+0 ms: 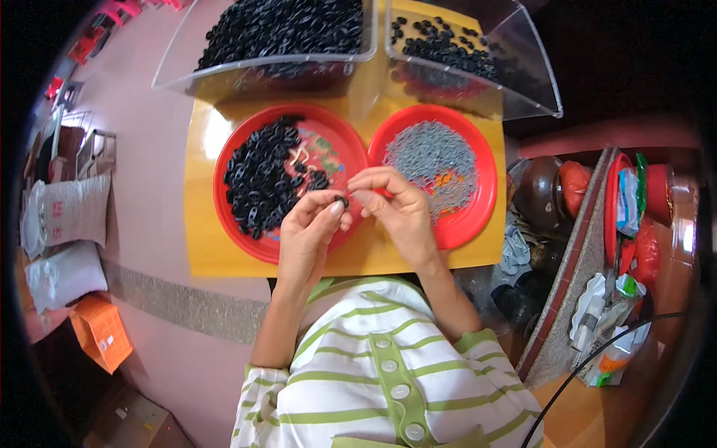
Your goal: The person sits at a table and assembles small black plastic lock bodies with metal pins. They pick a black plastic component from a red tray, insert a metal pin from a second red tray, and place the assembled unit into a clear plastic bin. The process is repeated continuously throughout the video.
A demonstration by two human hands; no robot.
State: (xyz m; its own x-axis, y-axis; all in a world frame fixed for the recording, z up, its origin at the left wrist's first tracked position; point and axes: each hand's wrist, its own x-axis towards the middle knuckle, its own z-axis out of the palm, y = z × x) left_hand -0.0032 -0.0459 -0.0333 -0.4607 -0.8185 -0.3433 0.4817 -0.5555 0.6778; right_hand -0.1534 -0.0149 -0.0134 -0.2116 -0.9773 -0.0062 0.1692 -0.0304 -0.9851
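My left hand [310,228] pinches a small black oval plastic piece [341,201] between thumb and fingers, over the near right edge of the left red plate [326,119]. Close beside it, my right hand [403,220] has its thumb and forefinger pressed together; whatever they hold is too small to make out. The left plate carries a heap of black plastic pieces [258,175], with bits of its printed bottom showing. Thin grey pins or screws [429,149] are spread over the right red plate [488,175], partly behind my right hand.
Both plates stand on a yellow tabletop [202,250]. Behind them are a clear bin [287,66] heaped with black pieces and another clear bin [523,89] with fewer. White sacks [71,213] and an orange bag [101,332] lie left; a dark jar [539,193] stands right.
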